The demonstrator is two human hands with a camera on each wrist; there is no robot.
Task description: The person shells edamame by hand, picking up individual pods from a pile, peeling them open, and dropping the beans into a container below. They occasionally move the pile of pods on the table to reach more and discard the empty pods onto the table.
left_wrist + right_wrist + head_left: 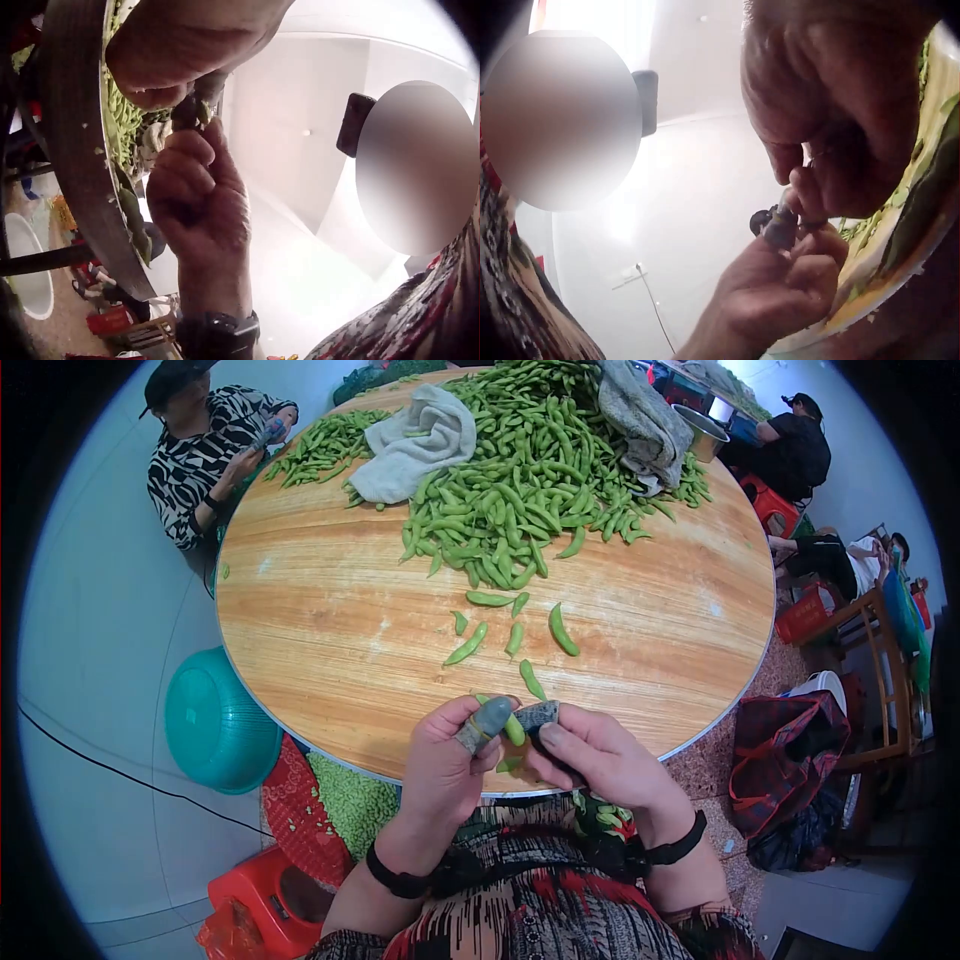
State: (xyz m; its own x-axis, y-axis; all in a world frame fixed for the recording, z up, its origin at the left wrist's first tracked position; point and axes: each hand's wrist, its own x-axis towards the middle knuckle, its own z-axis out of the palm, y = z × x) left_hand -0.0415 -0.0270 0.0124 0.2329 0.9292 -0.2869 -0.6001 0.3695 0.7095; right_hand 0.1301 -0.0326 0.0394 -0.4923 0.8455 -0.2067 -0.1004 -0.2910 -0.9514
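Note:
Both hands meet over the near edge of the table, with a green soybean pod (515, 731) between them in the head view. My left hand (440, 762) pinches the pod, its thumb wearing a grey finger cover (484, 723). From the other side my right hand (612, 762) grips the pod's end, with a dark patterned cover (537, 714) on one finger. Several loose pods, one of them a curved pod (563, 630), lie just beyond the hands. In both wrist views the fingers hide most of the held pod.
A large heap of pods (500, 510) covers the far part of the round wooden table (330, 610). A white cloth (415, 445) and a grey cloth (645, 425) lie on it. Shelled beans (355, 810) fill a container below left, near a teal basin (222, 720). Other people sit around.

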